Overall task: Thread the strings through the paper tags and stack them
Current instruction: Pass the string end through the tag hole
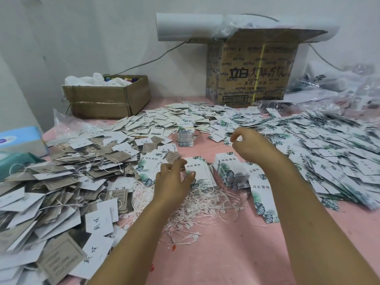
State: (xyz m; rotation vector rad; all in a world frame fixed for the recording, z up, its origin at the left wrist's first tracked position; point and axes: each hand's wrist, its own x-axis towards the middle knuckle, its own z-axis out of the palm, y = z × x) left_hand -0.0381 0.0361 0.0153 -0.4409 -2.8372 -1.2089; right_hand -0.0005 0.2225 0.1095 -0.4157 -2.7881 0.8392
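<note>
A small stack of white leaf-print tags (202, 168) lies on the pink table (216, 256), with a second stack (228, 171) just to its right. In front of them sprawls a loose heap of white strings (205, 208). My left hand (172, 179) hovers with spread, relaxed fingers over the near-left edge of the first stack, fingertips at or just above the tags. My right hand (249, 146) is raised beyond the second stack with its fingers loosely curled. Thumb and forefinger stand slightly apart, and I see nothing between them.
Strung grey and white tags (61, 182) are heaped on the left. Loose leaf-print tags (329, 153) cover the right and white tags (162, 120) the back. A banded bundle (186, 137) stands mid-table. Two cardboard boxes (107, 99) (253, 73) line the wall, with a tissue box (20, 140) far left.
</note>
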